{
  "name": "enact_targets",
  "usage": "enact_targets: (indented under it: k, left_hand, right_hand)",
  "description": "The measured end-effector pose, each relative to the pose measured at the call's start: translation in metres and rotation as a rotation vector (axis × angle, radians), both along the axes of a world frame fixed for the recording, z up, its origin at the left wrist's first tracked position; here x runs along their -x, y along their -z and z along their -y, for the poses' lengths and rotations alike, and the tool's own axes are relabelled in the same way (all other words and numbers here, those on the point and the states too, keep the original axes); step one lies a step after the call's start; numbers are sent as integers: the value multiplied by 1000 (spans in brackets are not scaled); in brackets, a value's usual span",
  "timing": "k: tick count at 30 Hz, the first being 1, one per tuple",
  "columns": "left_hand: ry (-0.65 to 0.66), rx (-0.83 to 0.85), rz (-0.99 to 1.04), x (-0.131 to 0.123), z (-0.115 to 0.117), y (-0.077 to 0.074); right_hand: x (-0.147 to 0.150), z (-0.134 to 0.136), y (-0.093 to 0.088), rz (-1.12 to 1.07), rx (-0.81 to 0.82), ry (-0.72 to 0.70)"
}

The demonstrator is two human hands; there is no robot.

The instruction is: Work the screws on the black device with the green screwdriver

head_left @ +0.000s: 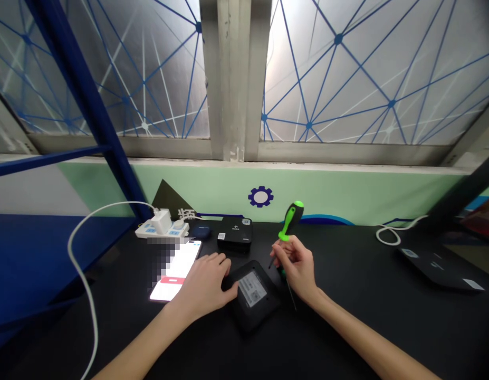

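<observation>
A flat black device (pixel 254 295) with a white label lies upside down on the black table (pixel 347 316). My left hand (pixel 207 282) rests on its left edge, fingers lying flat, holding it down. My right hand (pixel 295 264) is closed round a green and black screwdriver (pixel 289 221), handle pointing up. The shaft runs down behind the hand toward the table beside the device's right edge.
A lit phone (pixel 176 269) lies left of my left hand. Behind it sit a white power strip (pixel 161 227) with a plugged charger and white cable, a small dark blue case (pixel 200 231) and a black box (pixel 235 235). Another black device (pixel 438 264) lies at the right.
</observation>
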State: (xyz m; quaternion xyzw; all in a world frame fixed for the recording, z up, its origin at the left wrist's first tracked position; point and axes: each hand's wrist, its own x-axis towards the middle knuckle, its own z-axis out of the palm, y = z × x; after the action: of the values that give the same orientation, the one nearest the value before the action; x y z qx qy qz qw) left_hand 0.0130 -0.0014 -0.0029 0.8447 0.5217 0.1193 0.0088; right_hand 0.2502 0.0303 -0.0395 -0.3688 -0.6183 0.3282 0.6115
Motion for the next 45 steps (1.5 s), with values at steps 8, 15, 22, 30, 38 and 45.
enact_targets:
  k: [8, 15, 22, 30, 38, 45]
  left_hand:
    - [63, 125, -1, 3, 1, 0]
    - [-10, 118, 25, 4, -2, 4]
    - [10, 106, 62, 11, -6, 18]
    - [56, 140, 115, 8, -4, 14]
    - [9, 236, 95, 9, -2, 6]
    - [-1, 234, 87, 11, -3, 6]
  right_hand:
    - [2, -2, 10, 49, 3, -42]
    - [2, -3, 12, 52, -3, -60]
    - [4, -3, 9, 52, 2, -52]
    - [3, -1, 9, 80, 4, -84]
    - [0, -2, 5, 45, 31, -108]
    - [-4, -1, -13, 206, -31, -76]
